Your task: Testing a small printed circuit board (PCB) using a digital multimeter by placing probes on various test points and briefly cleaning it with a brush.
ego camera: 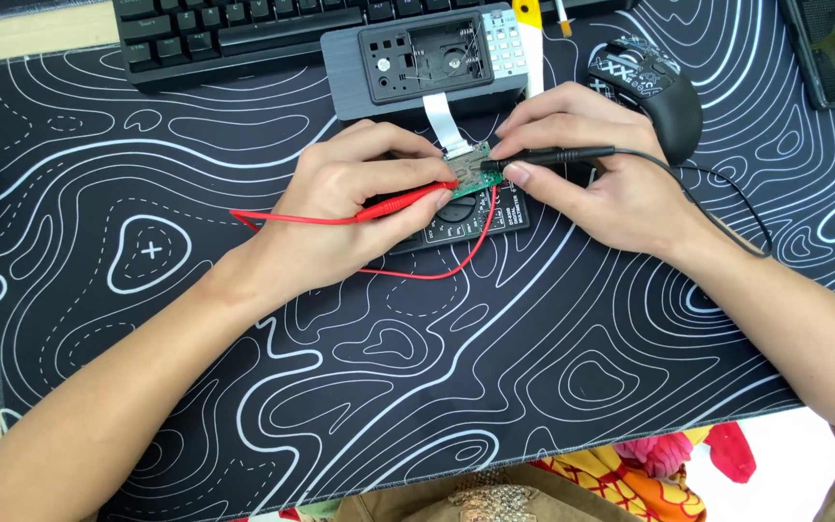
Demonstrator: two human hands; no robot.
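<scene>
While left hand [355, 208] pinches red probe [393, 203], right hand [596, 174] grips black probe [553, 155], circuit board [471, 166] between.

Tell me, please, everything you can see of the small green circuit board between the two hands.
The circuit board is small, green and flat, with a pale patch on top; its parts are too small to make out. A white ribbon cable runs from it up to the opened grey device. It sits above a dark meter, mostly hidden by fingers. The left hand brings a red probe to its left edge, and the right hand brings a black probe to its right side.
</scene>
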